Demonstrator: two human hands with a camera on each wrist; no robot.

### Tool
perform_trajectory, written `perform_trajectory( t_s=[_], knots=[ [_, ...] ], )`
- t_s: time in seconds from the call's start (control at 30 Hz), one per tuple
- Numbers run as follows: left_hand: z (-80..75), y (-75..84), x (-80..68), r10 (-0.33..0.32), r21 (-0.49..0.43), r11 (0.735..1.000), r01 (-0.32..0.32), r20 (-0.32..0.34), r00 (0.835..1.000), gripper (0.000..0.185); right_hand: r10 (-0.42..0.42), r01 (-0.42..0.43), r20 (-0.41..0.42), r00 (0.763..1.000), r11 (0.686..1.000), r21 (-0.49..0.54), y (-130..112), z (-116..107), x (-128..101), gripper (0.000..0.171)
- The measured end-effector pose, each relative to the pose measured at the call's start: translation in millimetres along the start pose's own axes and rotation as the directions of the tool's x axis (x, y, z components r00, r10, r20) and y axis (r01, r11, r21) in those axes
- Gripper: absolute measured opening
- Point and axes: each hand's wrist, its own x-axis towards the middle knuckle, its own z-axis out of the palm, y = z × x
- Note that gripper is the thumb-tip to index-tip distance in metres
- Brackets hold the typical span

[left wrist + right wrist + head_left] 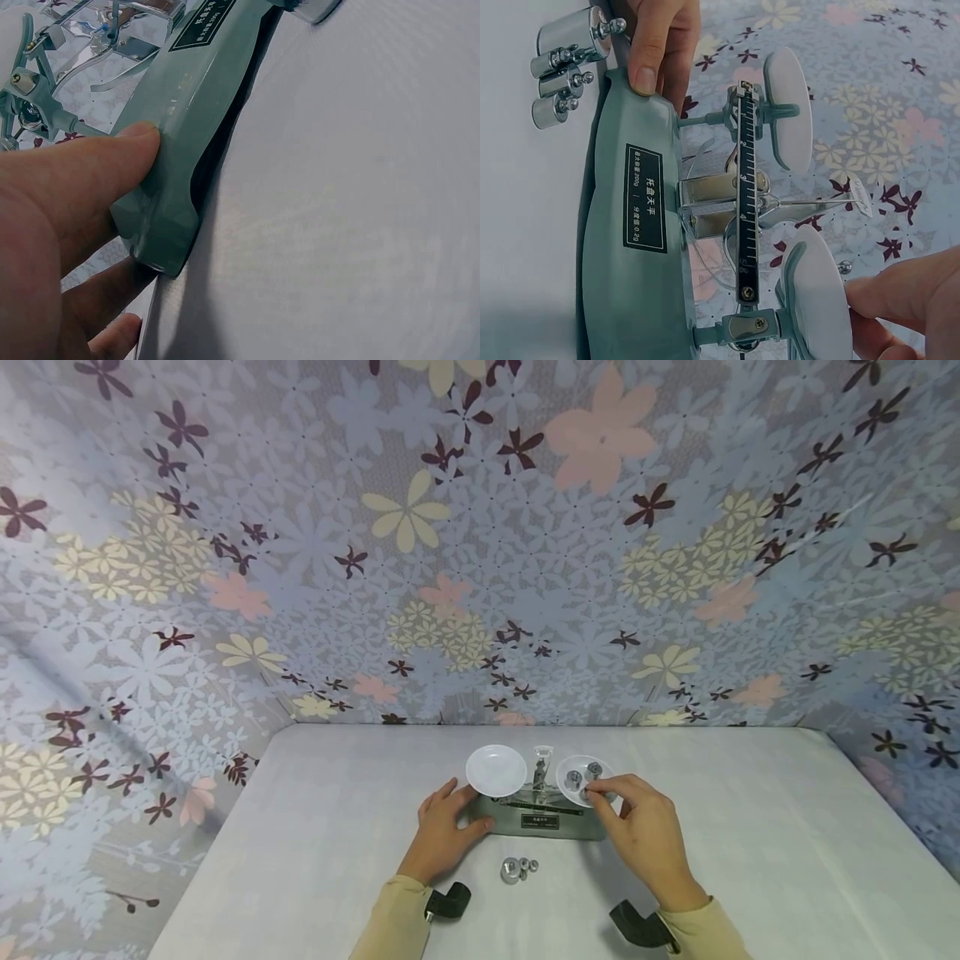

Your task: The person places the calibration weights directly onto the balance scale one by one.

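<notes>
A green pan balance (pixel 540 823) stands on the table with two white pans. My left hand (pixel 448 832) holds the left end of its base, the thumb (pixel 139 150) lying on the green front face and the fingers around the end. Over the right pan (pixel 566 796), my right hand (pixel 647 831) pinches a small metal weight (pixel 587 794) between thumb and fingertips, mostly covered by them. Two metal weights (pixel 573 779) sit on that pan. The left pan (pixel 497 770) carries nothing. From the right wrist, the black graduated beam (pixel 747 195) shows between the pans.
Several more knobbed metal weights (pixel 511 870) stand in a group in front of the base. A pale cloth covers the table (pixel 337 827). Behind its far edge rises a flower-patterned backdrop (pixel 480 568).
</notes>
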Motion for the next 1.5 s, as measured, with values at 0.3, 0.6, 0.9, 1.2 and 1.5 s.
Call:
perform_trajectory(
  t_s=[0.3, 0.6, 0.9, 1.2, 1.5],
  knots=[
    [1.4, -2.9, -1.6, -0.004, -0.002, 1.000, 0.004, 0.001, 1.000, 0.054, -0.007, 0.007, 0.014, 1.000, 1.000, -0.015, -2, 1, -3, 0.011],
    [0.9, -2.5, 0.9, 0.015, 0.013, 1.000, -0.015, -0.006, 1.000, 0.055, -0.023, 0.023, -0.007, 1.000, 1.000, -0.014, -1, 2, -1, 0.013],
    [2.0, -3.8, 1.2, 0.025, 0.028, 0.999, -0.025, -0.008, 1.000, 0.054, -0.006, 0.006, -0.007, 1.000, 1.000, -0.014, -2, 2, -3, 0.015],
    [1.7, -3.7, 0.7, 0.018, 0.013, 1.000, -0.018, -0.008, 1.000, 0.055, -0.006, 0.006, -0.028, 1.000, 1.000, 0.004, -6, 1, -5, 0.017],
    [0.5, -2.0, 0.8, 0.019, 0.015, 1.000, -0.018, -0.008, 1.000, 0.055, -0.005, 0.004, 0.005, 1.000, 0.998, 0.057, -15, 4, -10, 0.021]
  ],
)
